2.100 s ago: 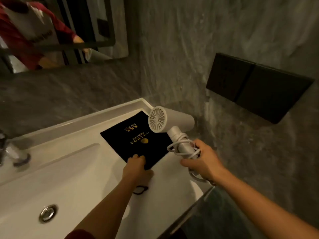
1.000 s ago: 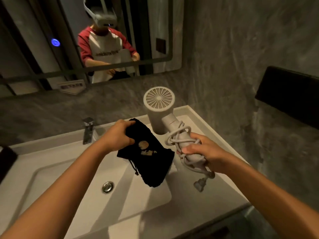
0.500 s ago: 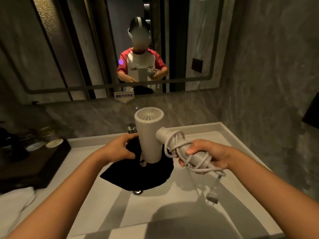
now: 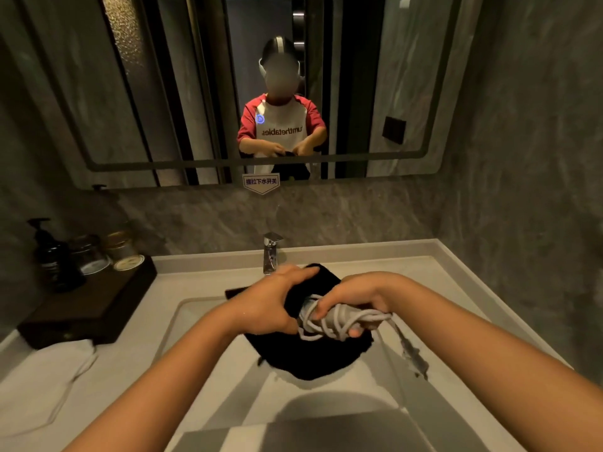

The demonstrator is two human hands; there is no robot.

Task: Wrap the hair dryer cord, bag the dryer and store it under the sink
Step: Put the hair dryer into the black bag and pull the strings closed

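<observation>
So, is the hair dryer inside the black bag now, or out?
Partly in: its head is hidden in the black bag, while the cord-wrapped handle sticks out in the right hand.

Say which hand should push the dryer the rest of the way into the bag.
Right. The right hand already grips the cord-wrapped dryer handle, whose head is inside the black bag. The left hand is holding the bag's mouth open.

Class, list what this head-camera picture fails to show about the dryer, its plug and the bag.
- Hair dryer head: hidden inside the black bag.
- Plug: motion-blurred, prongs unreadable.
- Bag's opening: covered by the left hand and right hand.
- Under-sink storage: outside the frame.
</observation>
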